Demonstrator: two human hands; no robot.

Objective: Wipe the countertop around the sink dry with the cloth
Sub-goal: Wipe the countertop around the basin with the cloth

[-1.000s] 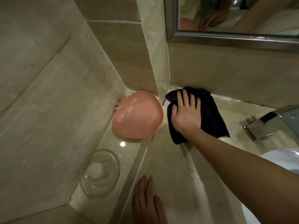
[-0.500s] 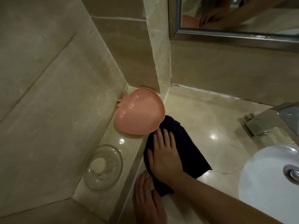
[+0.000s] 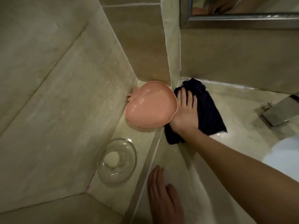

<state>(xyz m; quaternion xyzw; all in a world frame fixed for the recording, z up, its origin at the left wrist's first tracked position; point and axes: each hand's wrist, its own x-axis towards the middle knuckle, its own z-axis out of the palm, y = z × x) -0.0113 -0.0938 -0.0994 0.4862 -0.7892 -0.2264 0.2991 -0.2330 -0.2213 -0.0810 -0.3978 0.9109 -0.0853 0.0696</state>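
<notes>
Right hand (image 3: 186,115) is flat, fingers spread, pressing the dark cloth (image 3: 207,113) onto the desk (image 3: 242,110) in the far corner, right next to the pink dish (image 3: 150,104). Left hand (image 3: 163,196) rests open on the near desk, well apart from the cloth.

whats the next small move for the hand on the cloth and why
Probably draw the right hand back toward the near edge, pressing the dark cloth flat. The cloth reaches the back corner, and the countertop nearer the person looks glossy.
</notes>
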